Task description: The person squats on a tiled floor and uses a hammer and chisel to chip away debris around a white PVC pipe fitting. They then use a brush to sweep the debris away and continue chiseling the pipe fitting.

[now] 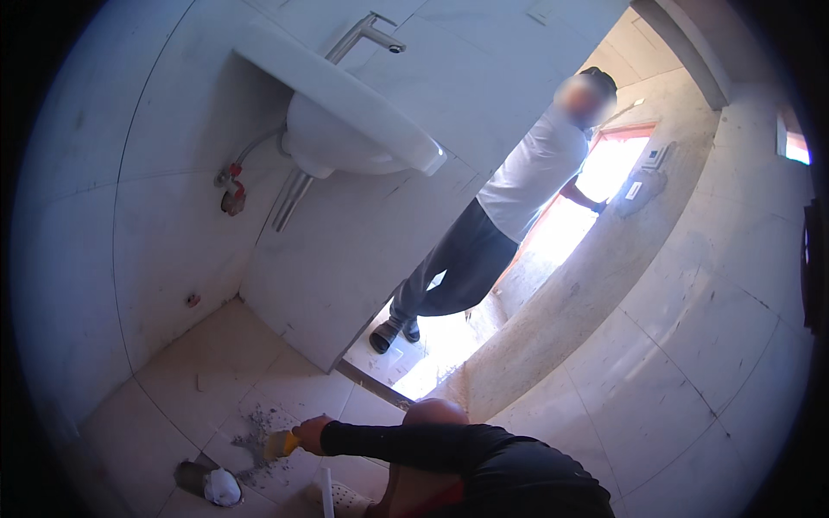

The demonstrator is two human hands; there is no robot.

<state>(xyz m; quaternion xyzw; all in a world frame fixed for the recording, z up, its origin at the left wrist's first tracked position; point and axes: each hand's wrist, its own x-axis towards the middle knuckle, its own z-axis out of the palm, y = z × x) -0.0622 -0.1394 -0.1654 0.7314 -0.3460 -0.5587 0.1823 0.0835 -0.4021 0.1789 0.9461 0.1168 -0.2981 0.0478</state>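
My right hand (311, 434) comes in from the lower right in a black sleeve, its fingers closed round a small yellow tool (281, 445). The tool is flat and wide at its end, like a brush or scraper; its exact kind is unclear. It is held low over the tiled floor, beside scattered grey crumbs (255, 432). Left of it lies a dark round opening (190, 475) with a white lump (223, 488) at its edge. A white stick-like piece (327, 494) stands near a white clog with holes (350, 499). My left hand does not show.
A white washbasin (345, 121) with a chrome tap (363, 36) hangs on the tiled wall. Below it are a drain pipe (294, 198) and a valve with a hose (230, 181). Another person (527, 181) in a white shirt and dark trousers stands beyond the doorway sill (373, 384).
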